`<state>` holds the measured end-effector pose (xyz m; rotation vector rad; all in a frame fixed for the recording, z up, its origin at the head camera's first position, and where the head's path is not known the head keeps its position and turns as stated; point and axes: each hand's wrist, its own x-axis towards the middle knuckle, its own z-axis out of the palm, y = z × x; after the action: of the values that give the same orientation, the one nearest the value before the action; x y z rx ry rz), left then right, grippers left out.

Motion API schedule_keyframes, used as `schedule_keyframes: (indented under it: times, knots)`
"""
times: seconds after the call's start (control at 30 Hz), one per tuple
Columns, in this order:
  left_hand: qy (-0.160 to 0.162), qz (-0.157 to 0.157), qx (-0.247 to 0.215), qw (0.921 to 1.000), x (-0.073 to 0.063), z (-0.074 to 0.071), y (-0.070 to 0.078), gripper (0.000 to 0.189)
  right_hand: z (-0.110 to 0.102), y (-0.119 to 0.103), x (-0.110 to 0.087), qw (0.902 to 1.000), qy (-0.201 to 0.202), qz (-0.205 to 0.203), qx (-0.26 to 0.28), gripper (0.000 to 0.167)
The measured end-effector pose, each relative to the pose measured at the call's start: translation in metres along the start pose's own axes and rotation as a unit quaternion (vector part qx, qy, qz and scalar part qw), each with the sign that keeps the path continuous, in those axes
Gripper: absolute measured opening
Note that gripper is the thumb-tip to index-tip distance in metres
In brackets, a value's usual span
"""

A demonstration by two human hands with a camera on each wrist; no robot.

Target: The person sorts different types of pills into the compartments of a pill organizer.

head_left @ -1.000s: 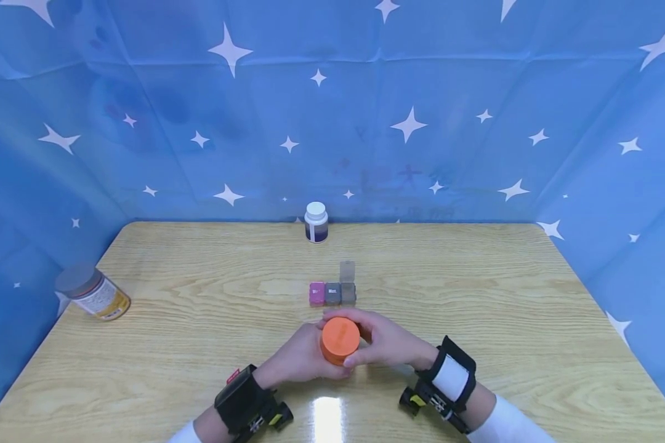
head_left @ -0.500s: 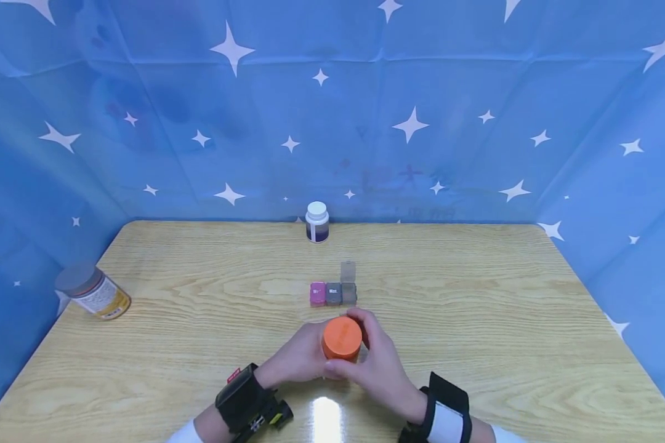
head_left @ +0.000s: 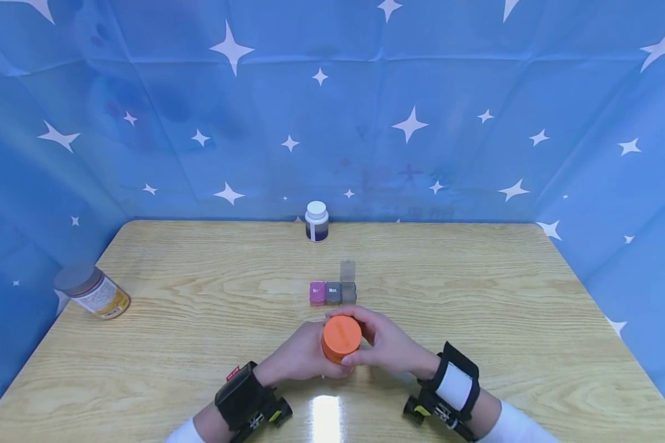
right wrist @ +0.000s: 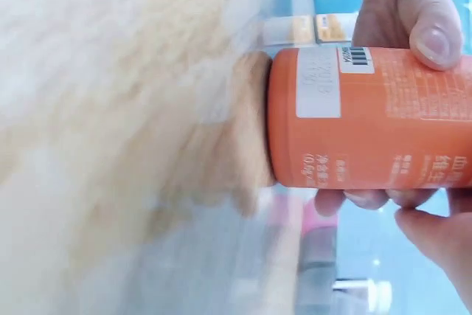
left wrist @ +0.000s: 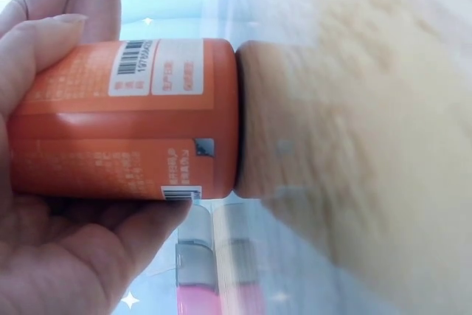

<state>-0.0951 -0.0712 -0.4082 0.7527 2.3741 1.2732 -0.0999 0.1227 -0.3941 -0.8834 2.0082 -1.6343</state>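
An orange pill bottle (left wrist: 133, 127) stands upright on the table near its front, its base meeting the wooden top. My left hand (head_left: 305, 354) grips the bottle's body, thumb on one side and fingers round the other. Around the orange cap (head_left: 342, 336) my right hand (head_left: 389, 346) holds with the thumb at the near side and fingers at the far side. Just beyond the bottle sits a small pill organizer (head_left: 332, 293) with pink and grey compartments. Its rightmost grey lid (head_left: 347, 271) is raised. Whether the cap is loose cannot be seen.
A white-capped bottle (head_left: 316, 223) stands at the table's back edge. At the left edge is a jar (head_left: 95, 294) with a dark lid and yellow label. A blue star-patterned cloth (head_left: 332, 123) hangs behind and along the sides of the wooden table (head_left: 476, 277).
My right hand turned at the cap, its wrist swinging toward me, then swung back out to the right with fingers round the cap again. The left hand and bottle stayed nearly in place.
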Motion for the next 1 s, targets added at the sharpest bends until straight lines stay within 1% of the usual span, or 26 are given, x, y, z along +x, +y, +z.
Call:
schedule_keyframes:
  times: [0.07, 0.17, 0.23, 0.3, 0.33, 0.37, 0.43, 0.5, 0.53, 0.6, 0.63, 0.7, 0.77, 0.8, 0.9, 1.0]
  knots:
    - [0.0, -0.003, 0.0, 1.0, 0.0, 0.0, 0.001, 0.047, -0.001, 0.002, 0.001, 0.9997, -0.011, -0.017, 0.013, 0.057]
    - [0.001, -0.006, -0.001, 1.0, 0.001, 0.0, 0.001, 0.043, -0.003, 0.003, 0.001, 0.9993, -0.02, -0.024, 0.02, 0.058]
    - [-0.001, -0.007, -0.003, 1.0, 0.001, -0.001, 0.001, 0.041, -0.004, 0.002, 0.001, 0.9994, -0.025, -0.019, 0.016, 0.06]
    - [-0.007, -0.005, -0.005, 1.0, 0.001, -0.001, 0.001, 0.043, -0.004, -0.001, 0.001, 0.9997, -0.021, -0.006, 0.006, 0.068]
    - [-0.01, -0.003, -0.007, 0.9999, 0.001, -0.001, 0.0, 0.045, -0.003, -0.003, 0.0, 0.9999, -0.013, 0.0, -0.003, 0.073]
    - [-0.013, -0.001, -0.008, 0.9999, 0.001, -0.002, 0.0, 0.048, 0.0, -0.005, 0.0, 0.9999, 0.001, 0.007, -0.015, 0.079]
    - [-0.018, 0.004, -0.012, 0.9998, 0.0, -0.003, 0.0, 0.053, 0.008, -0.011, -0.003, 0.9976, 0.046, 0.029, -0.044, 0.09]
    - [-0.021, 0.007, -0.011, 0.9997, 0.0, -0.003, -0.001, 0.056, 0.019, -0.016, -0.005, 0.9911, 0.101, 0.058, -0.065, 0.096]
    - [-0.021, 0.008, -0.011, 0.9997, 0.0, -0.004, -0.001, 0.055, 0.025, -0.018, -0.006, 0.9866, 0.129, 0.071, -0.07, 0.096]
    - [-0.021, 0.008, -0.009, 0.9997, 0.0, -0.004, 0.0, 0.055, 0.035, -0.02, -0.007, 0.9775, 0.178, 0.093, -0.065, 0.09]
    - [-0.02, 0.008, -0.006, 0.9997, 0.0, -0.004, 0.0, 0.055, 0.039, -0.021, -0.008, 0.9744, 0.195, 0.097, -0.058, 0.085]
    - [-0.02, 0.005, -0.005, 0.9998, -0.001, -0.004, 0.0, 0.057, 0.042, -0.019, -0.008, 0.9723, 0.211, 0.09, -0.044, 0.073]
    - [-0.018, 0.007, -0.007, 0.9998, 0.0, -0.003, 0.0, 0.057, 0.041, -0.016, -0.009, 0.9749, 0.207, 0.073, -0.035, 0.064]
    - [-0.019, 0.006, -0.009, 0.9998, 0.0, -0.003, 0.0, 0.057, 0.038, -0.014, -0.009, 0.9779, 0.197, 0.063, -0.031, 0.06]
    - [-0.014, 0.009, -0.01, 0.9998, 0.0, -0.002, -0.001, 0.054, 0.027, -0.009, -0.008, 0.9893, 0.143, 0.026, -0.01, 0.055]
    - [-0.009, 0.004, -0.005, 0.9999, 0.0, 0.0, -0.002, 0.049, 0.017, -0.006, -0.006, 0.9966, 0.081, 0.006, 0.013, 0.053]
